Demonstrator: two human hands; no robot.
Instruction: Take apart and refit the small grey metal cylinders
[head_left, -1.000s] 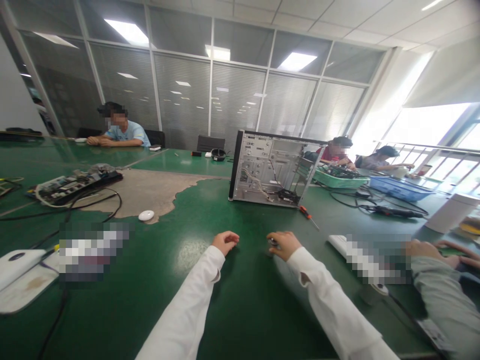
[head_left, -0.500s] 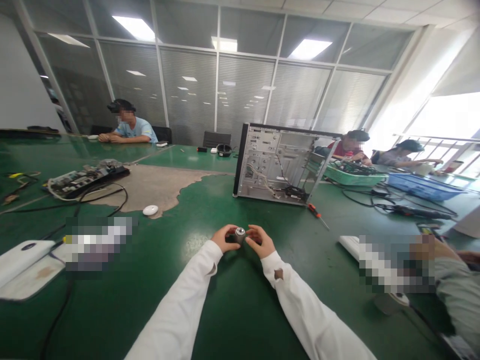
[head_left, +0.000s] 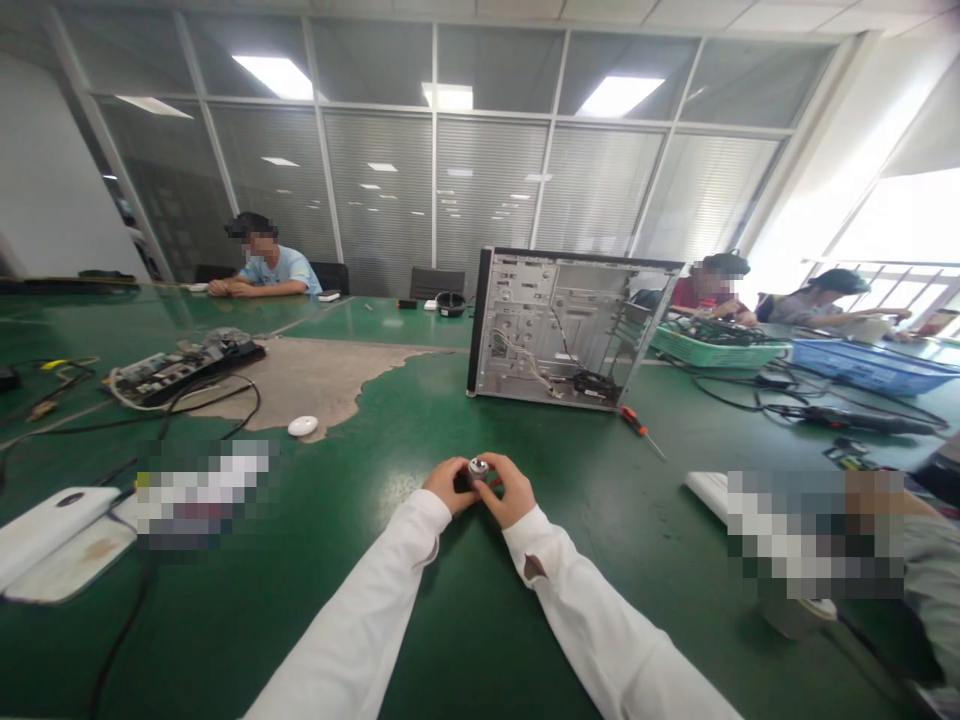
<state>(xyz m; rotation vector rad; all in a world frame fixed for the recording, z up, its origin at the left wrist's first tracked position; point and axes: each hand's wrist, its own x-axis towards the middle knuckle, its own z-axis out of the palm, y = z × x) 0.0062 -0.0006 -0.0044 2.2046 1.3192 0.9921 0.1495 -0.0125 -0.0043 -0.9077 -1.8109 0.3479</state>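
Note:
Between my two hands stands a small grey metal cylinder [head_left: 478, 468] with a bright round top; its lower part is largely covered by my fingers. My left hand [head_left: 447, 486] curls around its left side, thumb at the front. On the right side, my right hand [head_left: 515, 491] also grips it with thumb and fingers. The cylinder looks upright, just above or on the green table [head_left: 480, 620]; which of these I cannot tell.
Beyond my hands stands an open computer case [head_left: 574, 330], with a screwdriver [head_left: 641, 432] at its right. A white round disc [head_left: 303, 427] and circuit parts [head_left: 180, 365] lie left. Green [head_left: 720, 352] and blue baskets [head_left: 874, 370] stand right. A co-worker's sleeve [head_left: 934, 560] shows at the right edge.
My right hand has moved in to the left and closed on the metal cylinder. My left hand keeps its hold. The view has shifted slightly.

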